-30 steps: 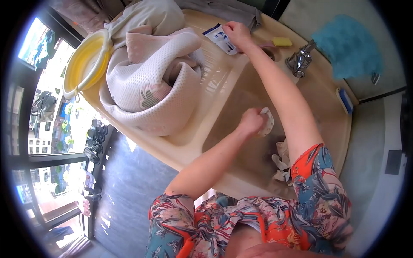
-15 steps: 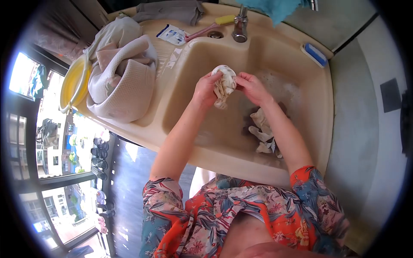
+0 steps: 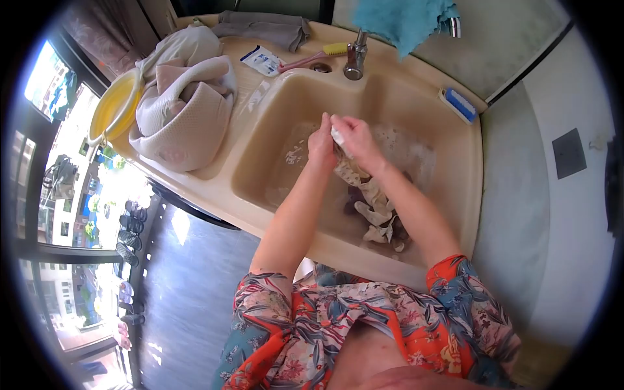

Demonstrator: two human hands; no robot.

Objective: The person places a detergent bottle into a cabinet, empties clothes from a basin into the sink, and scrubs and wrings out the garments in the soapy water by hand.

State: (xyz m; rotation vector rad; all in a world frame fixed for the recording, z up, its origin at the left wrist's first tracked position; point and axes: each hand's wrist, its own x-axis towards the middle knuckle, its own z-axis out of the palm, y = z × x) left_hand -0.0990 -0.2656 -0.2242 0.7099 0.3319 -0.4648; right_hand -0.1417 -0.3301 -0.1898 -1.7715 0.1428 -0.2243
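My left hand (image 3: 321, 144) and my right hand (image 3: 361, 143) are pressed together over the sink basin (image 3: 252, 156), fingers closed on a small white patterned sock (image 3: 348, 171). Part of it is bunched between the hands. Its lower end hangs down toward a heap of wet pale cloth pieces (image 3: 376, 216), with some dark cloth among them. That heap lies near the basin's front side, under my right forearm. Cloudy water with suds (image 3: 403, 140) shows in the basin.
A chrome tap (image 3: 355, 60) stands behind the basin, with a teal cloth (image 3: 406, 25) hanging above it. A blue brush (image 3: 460, 104) rests on the right rim. On the left ledge are a pink-handled brush (image 3: 302, 62), a packet (image 3: 263, 60), piled laundry (image 3: 185, 120) and a yellow basin (image 3: 116, 107).
My hands have come together, bunching the sock they held spread apart before. The sock's lower part now hangs toward the heap. The view has shifted slightly.
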